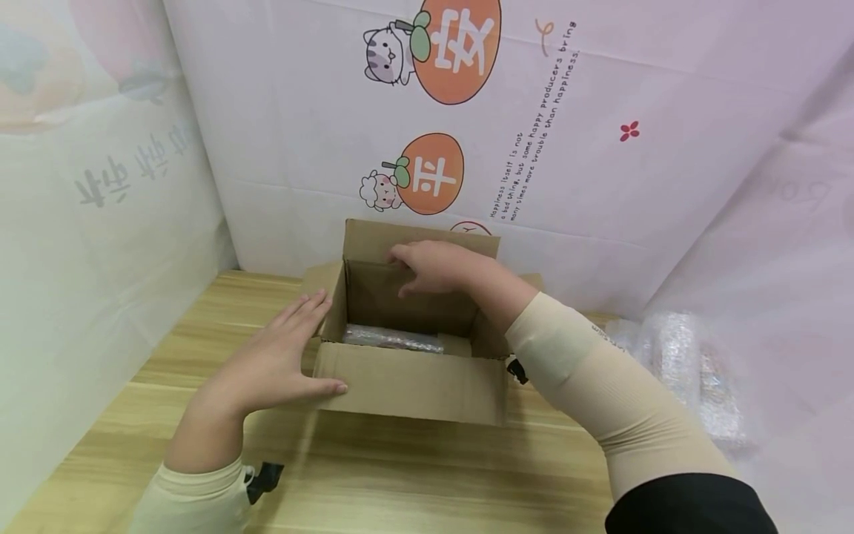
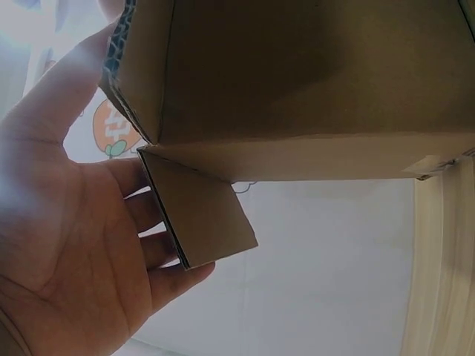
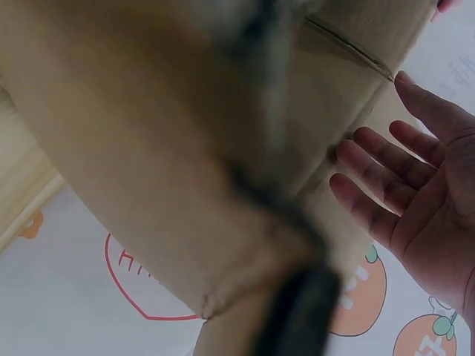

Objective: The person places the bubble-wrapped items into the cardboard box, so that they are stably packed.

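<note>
An open cardboard box (image 1: 410, 386) stands on the wooden table with its flaps spread outward. Inside, along the bottom, lies something in clear bubble wrap (image 1: 394, 339); what it is cannot be made out. My left hand (image 1: 280, 367) is at the box's left side, its extended fingers against the outside of the small left flap (image 2: 200, 215) and its thumb by the front flap. Over the box opening, my right hand (image 1: 437, 267) is near the back flap (image 1: 367, 241). Its fingers (image 3: 371, 174) are loosely bent, with nothing held in them.
To the right, against the cloth, sit bubble-wrapped packages (image 1: 694, 378). White printed cloth (image 1: 300, 111) rises behind the box and on both sides. The wooden tabletop (image 1: 400, 475) extends in front of the box.
</note>
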Available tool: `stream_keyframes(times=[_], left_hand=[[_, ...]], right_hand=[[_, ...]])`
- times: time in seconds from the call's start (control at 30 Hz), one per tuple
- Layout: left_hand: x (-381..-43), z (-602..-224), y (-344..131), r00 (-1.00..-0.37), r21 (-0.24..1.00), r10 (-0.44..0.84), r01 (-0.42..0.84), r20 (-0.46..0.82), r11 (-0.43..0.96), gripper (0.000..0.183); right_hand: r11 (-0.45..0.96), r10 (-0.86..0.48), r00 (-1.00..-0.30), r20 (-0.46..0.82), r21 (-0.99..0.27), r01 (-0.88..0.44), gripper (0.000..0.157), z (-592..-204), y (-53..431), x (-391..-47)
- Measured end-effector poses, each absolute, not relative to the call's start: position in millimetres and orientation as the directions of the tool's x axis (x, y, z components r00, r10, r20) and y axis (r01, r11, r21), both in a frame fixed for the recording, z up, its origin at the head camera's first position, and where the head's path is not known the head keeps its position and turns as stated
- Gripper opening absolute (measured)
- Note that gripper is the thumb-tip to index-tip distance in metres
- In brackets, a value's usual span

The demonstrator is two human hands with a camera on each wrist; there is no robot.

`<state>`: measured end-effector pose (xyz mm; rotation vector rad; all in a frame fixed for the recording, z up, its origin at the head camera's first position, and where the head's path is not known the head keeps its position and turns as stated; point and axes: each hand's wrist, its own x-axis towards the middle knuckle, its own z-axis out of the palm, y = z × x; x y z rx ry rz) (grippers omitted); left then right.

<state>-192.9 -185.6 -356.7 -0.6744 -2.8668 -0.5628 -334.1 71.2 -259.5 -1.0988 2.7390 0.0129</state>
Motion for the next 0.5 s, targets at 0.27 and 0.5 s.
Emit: stream_keyframes(times=[0.27,0.5], left_hand=[[-191,-354,-184,-0.893,0.331,0.397,0.448,0.212,0.831,0.121],[-191,-354,-184,-0.894,0.339,0.397,0.446,0.207,0.828,0.121]], right_hand=[[0.731,-0.679,-0.719,-0.148,-0.055,-0.68,0.059,-254,80,-333],[0.758,-0.652,-0.754,-0.083,-0.122,-0.641,0.057,-242,97,-333]])
